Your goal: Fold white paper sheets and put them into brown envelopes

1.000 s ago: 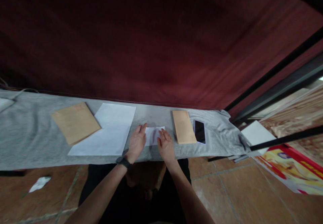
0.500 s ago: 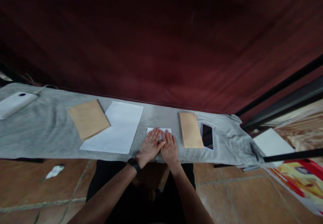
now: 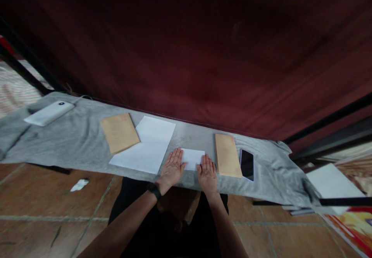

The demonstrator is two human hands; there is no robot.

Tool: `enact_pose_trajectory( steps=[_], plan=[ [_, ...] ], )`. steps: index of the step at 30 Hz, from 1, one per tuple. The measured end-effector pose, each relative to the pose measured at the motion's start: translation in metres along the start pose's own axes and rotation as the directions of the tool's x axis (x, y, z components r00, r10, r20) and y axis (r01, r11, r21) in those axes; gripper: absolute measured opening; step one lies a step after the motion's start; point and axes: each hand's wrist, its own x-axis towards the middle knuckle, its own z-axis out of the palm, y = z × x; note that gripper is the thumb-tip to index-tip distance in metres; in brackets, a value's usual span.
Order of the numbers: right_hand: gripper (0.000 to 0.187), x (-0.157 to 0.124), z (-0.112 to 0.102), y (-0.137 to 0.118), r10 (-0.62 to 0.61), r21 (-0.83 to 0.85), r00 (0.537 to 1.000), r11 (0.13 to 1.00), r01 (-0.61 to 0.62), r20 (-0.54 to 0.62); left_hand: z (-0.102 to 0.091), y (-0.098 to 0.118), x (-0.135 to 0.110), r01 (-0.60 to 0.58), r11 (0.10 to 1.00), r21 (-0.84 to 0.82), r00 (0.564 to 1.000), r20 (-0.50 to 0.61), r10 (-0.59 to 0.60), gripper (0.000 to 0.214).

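The small white paper [image 3: 192, 158] lies flat on the grey cloth [image 3: 72, 141], right in front of the person. It is much smaller than the big sheet [image 3: 147, 146] at its 9 o'clock, so I think it has been folded down already.

The left hand [image 3: 172, 167] lies flat at the paper's 8 o'clock. Its fingers are straight and a little spread, and the tips touch the paper's left edge. The right hand [image 3: 207, 173] lies flat at the paper's 5 o'clock. Its fingers are straight and close together, and the tips are at the paper's bottom right corner. Neither hand pinches or holds anything. They look like they are pressing and smoothing.

A thin brown envelope [image 3: 228, 160] lies just beside the paper at 3 o'clock, not touching it. A phone [image 3: 247, 164] lies at the envelope's 3 o'clock. A wider brown envelope [image 3: 119, 132] lies partly on the big sheet, at the paper's 10 o'clock. A white box [image 3: 49, 112] with a cord sits far off at 10 o'clock.

So the folding looks done, or almost done. The paper is not in an envelope. The big sheet is unfolded, and no hand touches either envelope.
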Motion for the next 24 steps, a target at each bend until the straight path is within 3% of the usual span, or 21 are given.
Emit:
enact_pose_trajectory(
  steps=[7, 13, 24],
  plan=[
    [0.051, 0.010, -0.007, -0.015, 0.053, 0.032, 0.998, 0.998, -0.052, -0.044, -0.003, 0.002, 0.000, 0.012, 1.000, 0.024, 0.999, 0.030, -0.013, 0.061],
    [0.047, 0.030, -0.004, -0.037, -0.089, 0.092, 0.989, 0.993, 0.078, 0.118, -0.007, 0.002, 0.002, 0.010, 1.000, 0.022, 0.999, 0.042, -0.011, 0.060],
    [0.054, 0.017, -0.004, -0.013, 0.045, 0.011, 0.994, 0.999, -0.046, 0.096, -0.001, 0.004, 0.005, 0.018, 1.000, 0.007, 1.000, 0.001, -0.018, 0.061]
  ],
)
